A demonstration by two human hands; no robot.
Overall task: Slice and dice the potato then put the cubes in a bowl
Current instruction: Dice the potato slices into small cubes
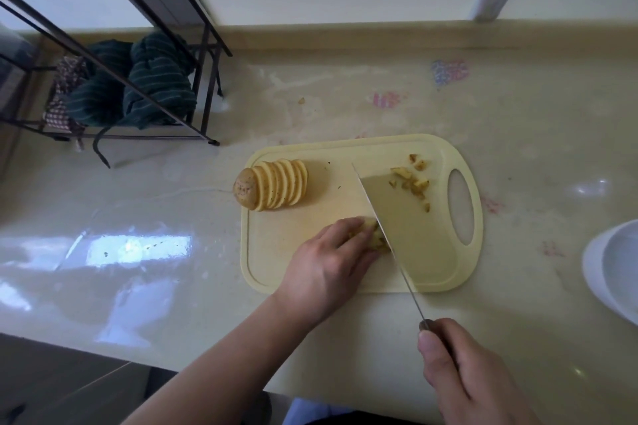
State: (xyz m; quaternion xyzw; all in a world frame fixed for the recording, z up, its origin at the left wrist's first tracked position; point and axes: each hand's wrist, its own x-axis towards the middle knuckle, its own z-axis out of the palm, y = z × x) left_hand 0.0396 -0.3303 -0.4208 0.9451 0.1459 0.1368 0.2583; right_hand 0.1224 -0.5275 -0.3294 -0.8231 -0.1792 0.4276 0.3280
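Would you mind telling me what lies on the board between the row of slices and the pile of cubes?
In the head view, only the knife blade crosses between the slices and the cubes; otherwise the board is bare there.

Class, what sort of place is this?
Most likely a home kitchen counter: a pale yellow plastic cutting board with sliced potato, a white bowl, and a dark wire rack holding cloths.

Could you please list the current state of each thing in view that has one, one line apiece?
Sliced potato: cut into rounds, leaning together, not yet diced.
Potato pieces: held under the left hand, being cut.
Cubes: loose on the cutting board, not in the bowl.
Knife: gripped by the right hand, blade on the pieces.
Bowl: upright, looks empty.
Cloths: bunched in the wire rack.
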